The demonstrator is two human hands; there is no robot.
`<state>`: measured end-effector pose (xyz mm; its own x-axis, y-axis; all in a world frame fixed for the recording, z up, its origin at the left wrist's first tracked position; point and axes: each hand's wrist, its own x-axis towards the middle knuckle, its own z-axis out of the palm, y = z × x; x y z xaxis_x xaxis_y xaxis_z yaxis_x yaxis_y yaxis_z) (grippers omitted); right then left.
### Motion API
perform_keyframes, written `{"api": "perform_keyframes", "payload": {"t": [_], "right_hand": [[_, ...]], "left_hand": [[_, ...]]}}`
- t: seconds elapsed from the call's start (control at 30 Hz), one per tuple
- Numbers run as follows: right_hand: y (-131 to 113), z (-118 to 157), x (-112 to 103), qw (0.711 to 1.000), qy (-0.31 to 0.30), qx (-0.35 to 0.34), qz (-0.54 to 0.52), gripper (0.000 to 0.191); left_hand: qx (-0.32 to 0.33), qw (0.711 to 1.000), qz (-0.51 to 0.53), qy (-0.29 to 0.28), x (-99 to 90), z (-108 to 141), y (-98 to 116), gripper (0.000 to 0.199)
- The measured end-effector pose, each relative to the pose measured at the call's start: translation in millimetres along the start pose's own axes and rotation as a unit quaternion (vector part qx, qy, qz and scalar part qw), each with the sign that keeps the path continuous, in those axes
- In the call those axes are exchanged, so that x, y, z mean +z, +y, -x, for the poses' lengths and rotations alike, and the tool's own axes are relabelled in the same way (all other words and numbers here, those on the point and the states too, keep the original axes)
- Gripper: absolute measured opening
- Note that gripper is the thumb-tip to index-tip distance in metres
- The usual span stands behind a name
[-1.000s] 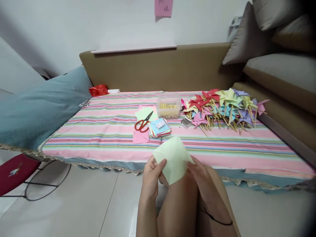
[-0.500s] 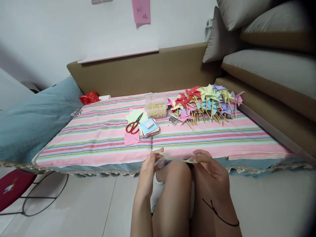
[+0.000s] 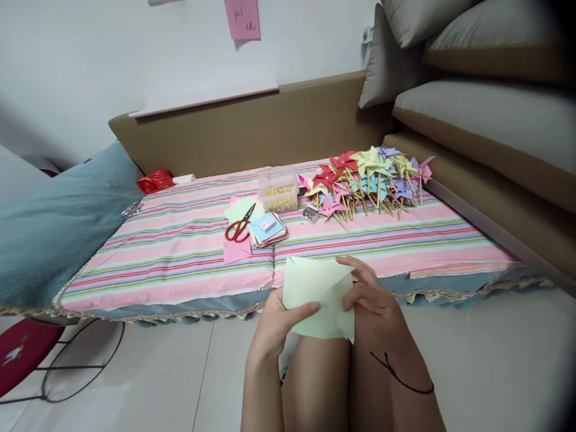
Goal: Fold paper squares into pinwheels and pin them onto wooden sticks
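Well, green paper (image 3: 315,288) in both hands (image 3: 275,321) (image 3: 373,297), pink note (image 3: 243,19), "301"

Soft light; floor (image 3: 157,372) sheen; right edge dark.

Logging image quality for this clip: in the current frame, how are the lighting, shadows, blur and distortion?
Head view: soft, even light; a faint shadow under the pink note on the wall, dark gaps between the cushions; right edge and corners fall to black; wide-angle stretch at the sides; scissors fairly crisp, small metal bits in the little box too small to make out.
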<state>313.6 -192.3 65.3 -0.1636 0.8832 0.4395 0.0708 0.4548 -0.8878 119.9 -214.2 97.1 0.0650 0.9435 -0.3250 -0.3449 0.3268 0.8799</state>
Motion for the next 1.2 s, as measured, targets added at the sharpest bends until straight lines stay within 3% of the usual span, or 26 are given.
{"api": "perform_keyframes", "payload": {"t": [0.2, 0.4, 0.57, 0.8, 0.93, 1.03, 1.1, 1.2], "right_hand": [[5, 2, 4, 0.981, -0.084, 0.057, -0.167, 0.017], [0, -1, 5, 0.977, -0.144, 0.063, -0.146, 0.016], [-1, -1, 6, 0.988, -0.126, 0.034, -0.086, 0.009], [-2, 3, 17, 0.984, -0.05, 0.045, -0.164, 0.007], [-3, 6, 18, 0.988, -0.004, 0.033, -0.153, 0.007], [-5, 6, 17, 0.986, 0.04, 0.092, -0.13, 0.004], [-7, 5, 19, 0.974, 0.075, 0.162, -0.14, 0.017], [-9, 1, 30, 0.95, 0.08, 0.241, -0.184, 0.036]], "left_hand": [[0.041, 0.993, -0.014, 0.11, 2.3, 2, -1, 0.036], [0.062, 0.986, 0.001, 0.157, 0.7, 8, 4, 0.038], [0.074, 0.982, 0.011, 0.174, -2.3, 15, 5, 0.037], [0.073, 0.979, 0.014, 0.192, -8.7, 19, 1, 0.04], [0.077, 0.979, 0.033, 0.186, -10.3, 19, 0, 0.042], [0.079, 0.979, 0.034, 0.184, -12.2, 22, 3, 0.043], [0.07, 0.983, 0.016, 0.168, -13.6, 23, 4, 0.043], [0.059, 0.991, -0.022, 0.122, -14.2, 25, 5, 0.039]]}}
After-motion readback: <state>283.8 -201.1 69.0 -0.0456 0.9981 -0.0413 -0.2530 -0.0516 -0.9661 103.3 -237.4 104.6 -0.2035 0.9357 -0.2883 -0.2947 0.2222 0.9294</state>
